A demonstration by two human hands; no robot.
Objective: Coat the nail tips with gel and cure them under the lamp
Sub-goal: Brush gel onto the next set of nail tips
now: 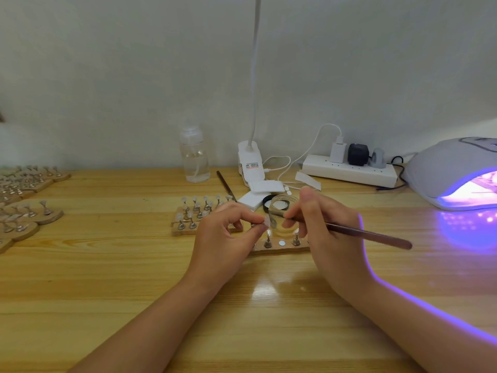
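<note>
My left hand [228, 232] pinches a small clear nail tip [267, 221] on its metal stand between thumb and fingers. My right hand [320, 224] grips a dark brown gel brush [368, 235]; its front end meets the nail tip. Below the hands lies a wooden holder strip [282, 247] with two more nail stands and one bare round magnet spot. An open gel jar [278, 207] sits just behind the hands. The white curing lamp [454, 173] at the far right glows purple inside.
A second wooden holder [188, 219] with several nail stands sits left of my hands. More holders [24, 208] line the left edge. A clear liquid bottle [195, 154], clip lamp base [248, 162], white pads [266, 187], spare brush [226, 184] and power strip [349, 170] stand behind.
</note>
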